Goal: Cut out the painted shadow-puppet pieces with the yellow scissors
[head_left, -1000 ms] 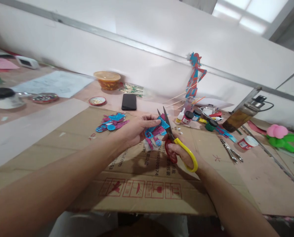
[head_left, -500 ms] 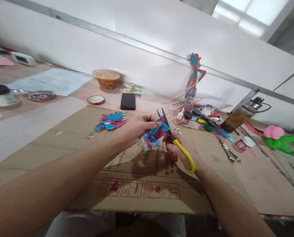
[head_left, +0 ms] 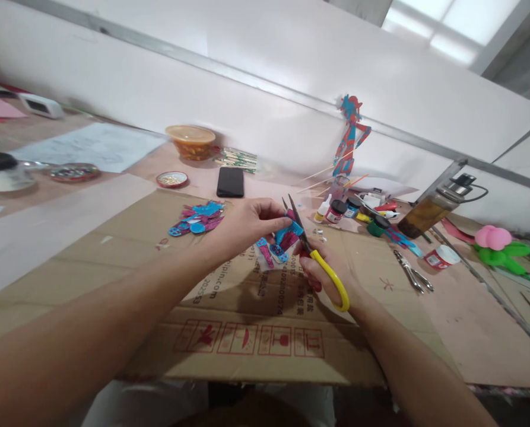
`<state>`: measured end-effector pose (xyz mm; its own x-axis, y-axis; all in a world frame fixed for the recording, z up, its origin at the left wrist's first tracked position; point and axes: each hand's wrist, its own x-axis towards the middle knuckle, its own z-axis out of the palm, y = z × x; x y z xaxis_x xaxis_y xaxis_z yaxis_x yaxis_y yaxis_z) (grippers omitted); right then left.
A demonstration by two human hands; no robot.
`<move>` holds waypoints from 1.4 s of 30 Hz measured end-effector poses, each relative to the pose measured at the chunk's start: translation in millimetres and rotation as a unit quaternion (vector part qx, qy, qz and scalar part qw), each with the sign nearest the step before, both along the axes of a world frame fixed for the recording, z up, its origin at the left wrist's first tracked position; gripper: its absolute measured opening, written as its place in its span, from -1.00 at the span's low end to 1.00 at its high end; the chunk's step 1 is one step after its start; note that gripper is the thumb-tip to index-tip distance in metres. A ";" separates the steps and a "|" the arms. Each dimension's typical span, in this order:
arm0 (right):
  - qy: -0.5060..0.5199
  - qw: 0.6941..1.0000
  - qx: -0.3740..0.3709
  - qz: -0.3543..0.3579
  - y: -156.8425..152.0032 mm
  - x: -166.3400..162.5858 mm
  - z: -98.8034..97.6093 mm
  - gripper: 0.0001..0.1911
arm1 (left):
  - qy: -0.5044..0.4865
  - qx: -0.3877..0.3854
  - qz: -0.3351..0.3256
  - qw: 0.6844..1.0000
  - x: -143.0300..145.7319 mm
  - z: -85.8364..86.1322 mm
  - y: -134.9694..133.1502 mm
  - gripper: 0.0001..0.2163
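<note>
My left hand [head_left: 247, 226] pinches a blue and pink painted cut-out sheet [head_left: 279, 244] above the flattened cardboard [head_left: 229, 308]. My right hand [head_left: 331, 273] grips yellow and red handled scissors [head_left: 319, 261], whose blades are slightly apart and pointing up and away along the sheet's right edge. A pile of blue and pink cut-out pieces [head_left: 197, 218] lies on the cardboard to the left of my left hand.
A black phone [head_left: 230, 181], an orange tub [head_left: 190, 141], a small red lid [head_left: 172, 179] and a stick bundle [head_left: 238, 159] lie behind. Paint jars and glue [head_left: 356, 210], a brown bottle [head_left: 429, 214], pliers [head_left: 412, 274], a painted puppet [head_left: 349, 137] and a pink-green toy [head_left: 498, 244] stand right.
My left hand has turned and lowered the painted sheet a little while the scissors stayed along its edge. The view shifted slightly.
</note>
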<state>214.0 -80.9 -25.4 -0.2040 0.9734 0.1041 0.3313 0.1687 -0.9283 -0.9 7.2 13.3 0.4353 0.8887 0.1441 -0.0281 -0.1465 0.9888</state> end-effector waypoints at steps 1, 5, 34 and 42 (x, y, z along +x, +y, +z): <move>-0.001 1.000 -0.002 0.002 -0.5 -0.7 1.2 -0.66 | 0.000 -0.006 0.005 1.000 -0.3 0.9 -0.7 -0.68; -0.010 1.000 -0.009 -0.003 -3.0 -3.0 7.5 -0.63 | -0.035 -0.063 -0.010 0.997 3.4 -0.1 -3.9 -0.64; 0.097 0.995 -0.018 -0.020 -4.3 -9.8 -2.2 -0.77 | -0.078 -0.072 -0.067 0.992 10.6 -10.8 -10.3 -0.56; 0.132 0.990 -0.040 -0.012 -3.9 -9.0 -9.1 -0.72 | -0.048 -0.044 -0.049 0.997 8.3 -1.6 -12.9 -0.59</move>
<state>204.9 -84.9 -34.5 -0.1573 0.9849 0.0729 0.0777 0.0859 -0.9933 7.3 -5.8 11.7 0.5079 0.8540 0.1125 -0.1338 -0.0508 0.9897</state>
